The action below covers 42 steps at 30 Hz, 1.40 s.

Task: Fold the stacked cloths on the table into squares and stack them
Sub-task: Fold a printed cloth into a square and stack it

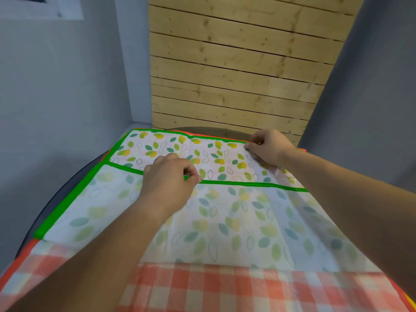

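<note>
A white cloth with a leaf print and green border (225,212) lies on top of the stack, its near part folded over so the pale underside faces up. The folded green edge runs across the middle. My left hand (168,179) pinches that green edge near its centre. My right hand (267,146) pinches the cloth at its far right part, close to the far green border. Beneath it lies a red and white checked cloth (202,289), showing at the near side.
The cloths cover a dark round table (56,199), whose rim shows at the left and far side. Grey walls (56,97) stand close on the left and right, and a wooden slatted panel (236,64) rises behind the table.
</note>
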{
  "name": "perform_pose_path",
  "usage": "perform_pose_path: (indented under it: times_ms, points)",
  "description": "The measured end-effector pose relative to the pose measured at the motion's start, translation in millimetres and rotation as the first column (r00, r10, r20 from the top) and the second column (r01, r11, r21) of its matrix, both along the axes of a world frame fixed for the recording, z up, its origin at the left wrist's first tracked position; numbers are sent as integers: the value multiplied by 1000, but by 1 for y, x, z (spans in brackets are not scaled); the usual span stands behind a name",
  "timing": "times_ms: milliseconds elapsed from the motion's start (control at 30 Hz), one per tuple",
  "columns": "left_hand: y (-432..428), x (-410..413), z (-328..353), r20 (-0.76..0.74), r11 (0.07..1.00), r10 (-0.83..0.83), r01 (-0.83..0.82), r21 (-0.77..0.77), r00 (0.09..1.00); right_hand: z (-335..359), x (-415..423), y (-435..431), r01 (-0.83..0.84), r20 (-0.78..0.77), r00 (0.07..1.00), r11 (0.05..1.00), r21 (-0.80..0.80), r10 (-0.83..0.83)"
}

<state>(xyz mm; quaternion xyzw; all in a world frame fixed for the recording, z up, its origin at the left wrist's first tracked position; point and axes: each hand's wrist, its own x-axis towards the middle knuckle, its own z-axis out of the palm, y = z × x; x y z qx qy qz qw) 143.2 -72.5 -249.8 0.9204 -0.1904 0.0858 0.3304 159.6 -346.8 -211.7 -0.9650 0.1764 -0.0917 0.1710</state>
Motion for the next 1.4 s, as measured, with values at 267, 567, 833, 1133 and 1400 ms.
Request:
perform_pose_path:
  times_ms: [267, 567, 833, 1133, 1400]
  points:
    - [0, -1, -3, 14, 1000, 13, -13, -28, 1000, 3, 9, -9, 0, 62, 998, 997, 76, -5]
    - [0, 0, -3, 18, 1000, 14, -14, -20, 1000, 20, 1, -6, -78, 157, 985, 997, 2, 77]
    - [4, -5, 3, 37, 998, -31, 29, 48, 999, 56, -33, 11, -82, 270, 958, 994, -78, 101]
    - [19, -35, 43, 172, 987, -92, 66, 149, 981, 100, -108, 41, -185, 327, 912, 961, -204, 246]
    - [51, -107, 71, 426, 912, -375, 245, 331, 823, 88, -195, 65, -303, 225, 908, 925, -231, 354]
